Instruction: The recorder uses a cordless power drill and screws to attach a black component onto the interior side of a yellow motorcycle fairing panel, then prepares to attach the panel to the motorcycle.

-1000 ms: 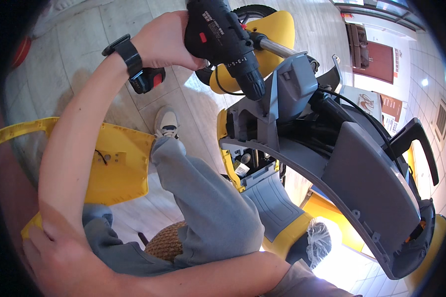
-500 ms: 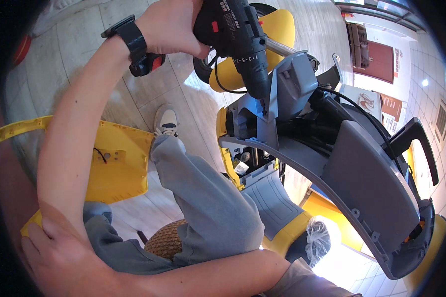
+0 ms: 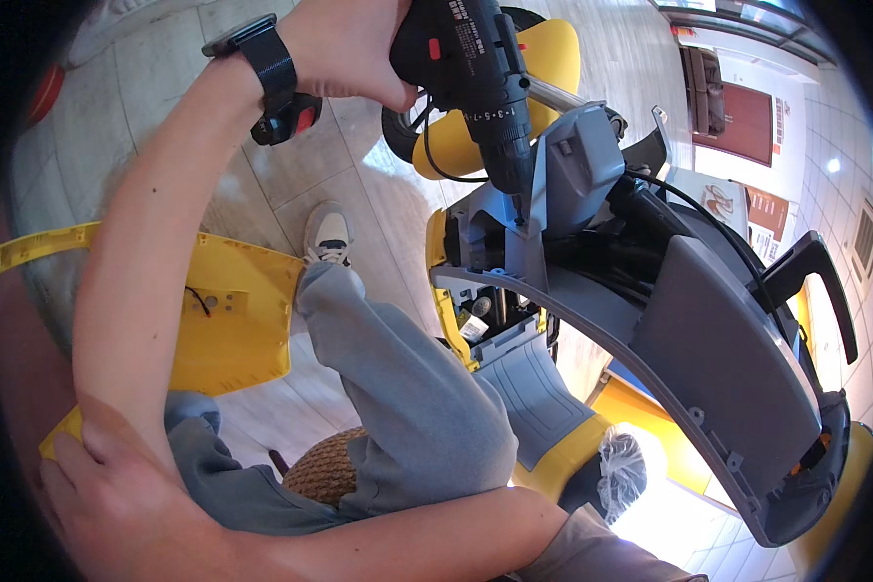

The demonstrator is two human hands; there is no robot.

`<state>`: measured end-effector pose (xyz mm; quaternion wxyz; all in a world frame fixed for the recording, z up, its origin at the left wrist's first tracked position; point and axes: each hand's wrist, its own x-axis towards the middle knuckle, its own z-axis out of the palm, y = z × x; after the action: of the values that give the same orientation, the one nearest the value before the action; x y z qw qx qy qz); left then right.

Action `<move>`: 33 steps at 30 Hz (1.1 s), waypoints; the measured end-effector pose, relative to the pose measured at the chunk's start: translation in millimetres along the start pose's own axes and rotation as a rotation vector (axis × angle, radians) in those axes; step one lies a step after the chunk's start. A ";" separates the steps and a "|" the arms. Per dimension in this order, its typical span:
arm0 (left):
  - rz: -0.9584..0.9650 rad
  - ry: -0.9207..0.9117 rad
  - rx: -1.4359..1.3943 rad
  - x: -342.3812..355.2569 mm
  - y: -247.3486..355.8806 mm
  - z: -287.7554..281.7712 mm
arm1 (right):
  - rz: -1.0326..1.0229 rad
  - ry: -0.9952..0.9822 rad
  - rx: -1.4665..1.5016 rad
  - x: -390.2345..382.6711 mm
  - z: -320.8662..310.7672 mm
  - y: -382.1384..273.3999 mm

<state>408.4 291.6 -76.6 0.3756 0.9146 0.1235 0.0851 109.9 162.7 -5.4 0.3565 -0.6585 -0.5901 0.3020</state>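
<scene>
My left hand (image 3: pixel 354 53), a dark watch on its wrist, grips a black cordless drill (image 3: pixel 475 87) at the top of the view. The drill points downward, its bit touching or very close to a grey plastic bracket (image 3: pixel 526 247) on the partly stripped front of a scooter. Crossing under my left elbow, my right hand (image 3: pixel 116 495) has curled fingers closed over a yellow plastic edge (image 3: pixel 65 429). Behind the left forearm is a large yellow panel (image 3: pixel 233 315) with a short black wire; whether that edge belongs to it is hidden by my arm.
The scooter's grey inner shield (image 3: pixel 708 335) leans across the right side, with cables and a black brake lever (image 3: pixel 829 281). Below it lie a grey footboard (image 3: pixel 533 388) and a plastic-wrapped part (image 3: pixel 619 470). A woven brown stool (image 3: pixel 325 470) shows beneath my legs.
My left hand and the drill have shifted slightly to the right, the bit staying at the grey bracket. My right hand keeps its hold on the yellow edge.
</scene>
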 end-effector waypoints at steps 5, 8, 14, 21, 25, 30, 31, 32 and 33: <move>0.005 -0.015 0.026 1.6 -1.6 -8.4 | -0.004 -0.008 0.000 -1.4 -3.6 0.9; 0.008 -0.018 0.034 1.0 -0.8 -11.4 | -0.009 -0.011 0.000 -2.0 -4.6 1.1; -0.024 -0.022 0.058 0.6 2.1 -12.1 | -0.011 -0.017 0.000 -3.8 -6.2 1.4; -0.011 -0.043 0.049 1.0 2.0 -10.3 | -0.015 -0.023 -0.001 -5.7 -7.0 0.4; 0.003 -0.056 0.035 3.5 2.4 -12.9 | -0.018 -0.025 -0.002 -6.0 -8.0 -0.1; 0.009 -0.091 0.006 5.8 4.8 -12.1 | -0.018 -0.030 0.006 -6.8 -9.9 0.9; 0.011 -0.096 0.000 6.4 5.1 -11.7 | -0.015 -0.030 0.003 -7.8 -10.7 1.8; 0.009 -0.110 -0.007 6.4 5.3 -11.4 | -0.015 -0.030 0.006 -8.3 -11.4 2.2; 0.012 -0.116 -0.018 7.3 5.2 -11.8 | -0.016 -0.032 0.008 -8.7 -12.4 2.2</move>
<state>413.3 298.0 -64.2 0.3899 0.9152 0.0954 0.0352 120.2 152.6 -0.5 0.3522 -0.6472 -0.5997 0.3121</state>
